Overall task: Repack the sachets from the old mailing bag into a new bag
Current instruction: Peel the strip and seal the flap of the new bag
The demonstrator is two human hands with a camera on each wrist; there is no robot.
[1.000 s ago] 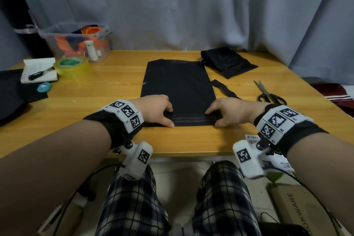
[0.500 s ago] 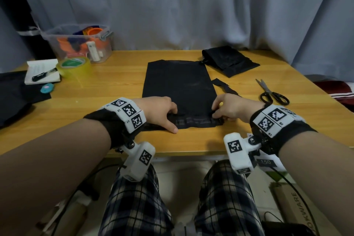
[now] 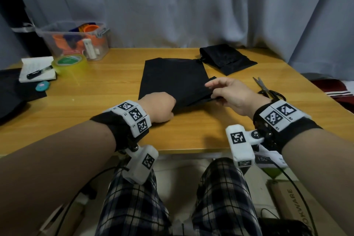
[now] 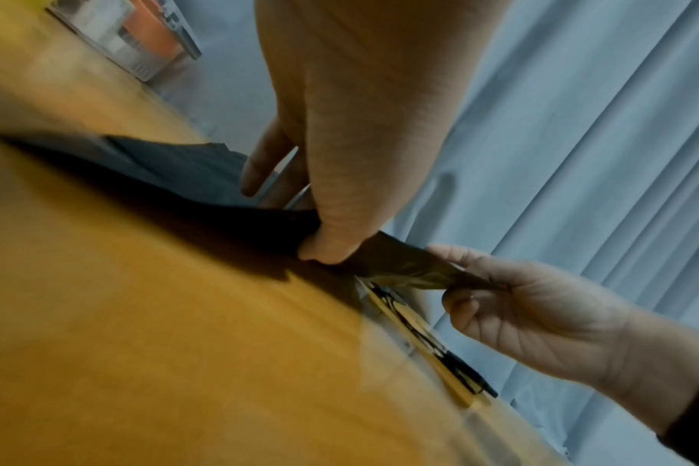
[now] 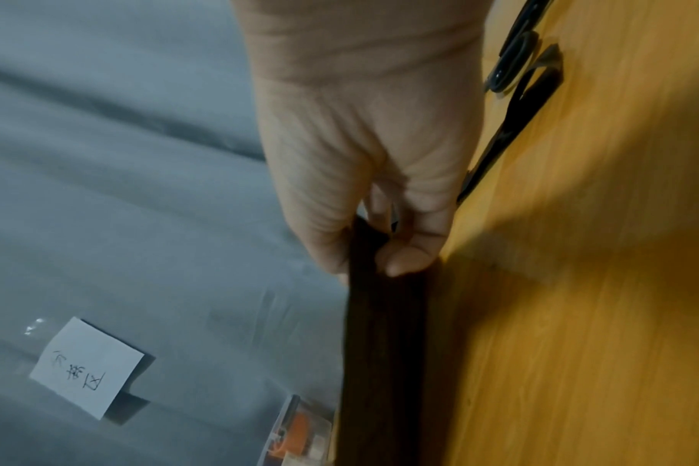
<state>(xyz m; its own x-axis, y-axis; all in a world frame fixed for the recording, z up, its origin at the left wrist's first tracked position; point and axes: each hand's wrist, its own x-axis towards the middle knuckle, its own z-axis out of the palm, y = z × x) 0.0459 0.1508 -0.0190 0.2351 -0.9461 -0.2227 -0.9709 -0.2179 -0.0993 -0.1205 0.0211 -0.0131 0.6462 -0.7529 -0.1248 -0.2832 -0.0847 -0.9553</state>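
A flat black mailing bag (image 3: pixel 172 78) lies mid-table with its near end raised off the wood. My left hand (image 3: pixel 167 114) grips the near left corner, thumb on top of the bag (image 4: pixel 204 170). My right hand (image 3: pixel 212 93) pinches the near right corner between thumb and fingers and holds it higher; the right wrist view shows that pinch on the bag's edge (image 5: pixel 384 331). A second black bag (image 3: pixel 226 59), crumpled, lies at the back right. No sachets show in any view.
Scissors (image 3: pixel 268 90) lie right of my right hand, and a loose black strip (image 5: pixel 511 126) lies beside them. A clear plastic box (image 3: pixel 76 42), tape roll (image 3: pixel 67 61), notebook with pen (image 3: pixel 36 69) and small blue object (image 3: pixel 43 86) sit at the left. A grey curtain hangs behind.
Both hands pressed the bag's near edge flat a second ago. They now hold its corners, and the right hand has lifted its corner up and away from me.
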